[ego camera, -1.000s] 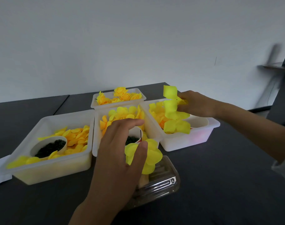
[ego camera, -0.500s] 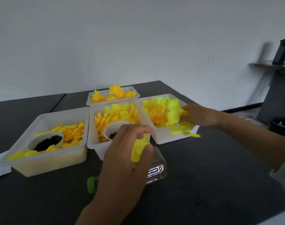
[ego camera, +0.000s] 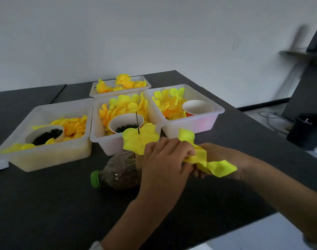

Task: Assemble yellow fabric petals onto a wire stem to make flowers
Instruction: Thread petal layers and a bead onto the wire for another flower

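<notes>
A dark table (ego camera: pixel 45 204) stands against a plain white wall, and on it we see four white plastic bins (ego camera: pixel 45 156) holding loose yellow and orange petals; two of them also hold paper cups (ego camera: pixel 126 121) of small dark pieces, and the right one holds a third cup. In front of the bins lies a clear bottle (ego camera: pixel 118 175) with a green cap, on its side. Our left hand (ego camera: pixel 165 163) is curled, holding up a partly built flower (ego camera: pixel 138 140) whose yellow petals sit on a thin black wire stem (ego camera: pixel 137 123); the stem's tip pokes up above the petals. Our right hand (ego camera: pixel 219 159) sits just behind the left, touching it, and pinches a strip of bright yellow petal fabric (ego camera: pixel 208 159) that drapes across both hands. At the far right stands a dark bin (ego camera: pixel 306 131) on the floor.
</notes>
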